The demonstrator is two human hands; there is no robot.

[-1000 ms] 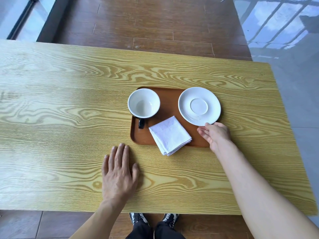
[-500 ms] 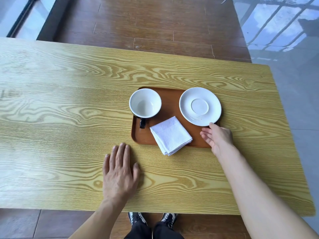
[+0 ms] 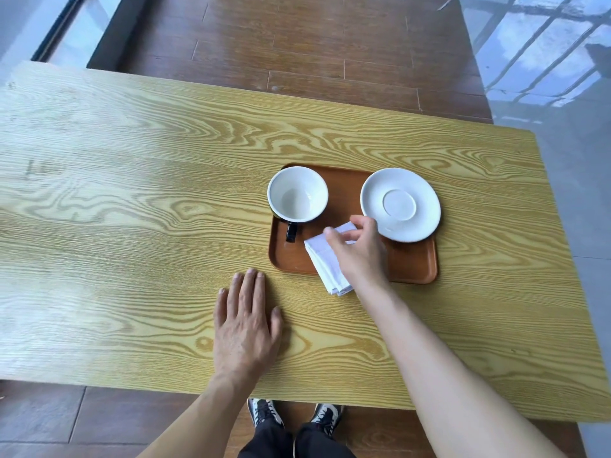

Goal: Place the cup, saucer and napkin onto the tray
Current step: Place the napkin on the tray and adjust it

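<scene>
A brown tray (image 3: 413,266) lies on the wooden table. An empty white cup (image 3: 297,195) with a dark handle stands on its left part. On the tray's right part rests a white saucer (image 3: 400,203), its rim jutting past the tray's far right edge. A folded white napkin (image 3: 322,259) lies across the tray's near rim, one corner hanging onto the table. My right hand (image 3: 358,249) hovers over the napkin, thumb and fingers pinching its far corner. My left hand (image 3: 246,322) lies flat on the table, left of the tray's near corner, holding nothing.
The yellow wood-grain table (image 3: 132,226) stretches far to the left. Its near edge runs just above my shoes (image 3: 294,413). Brown floorboards lie beyond the far edge, and a shiny grey floor to the right.
My right hand has left the saucer's near edge and moved left over the napkin, closing on its far corner. The saucer, cup and left hand have stayed put.
</scene>
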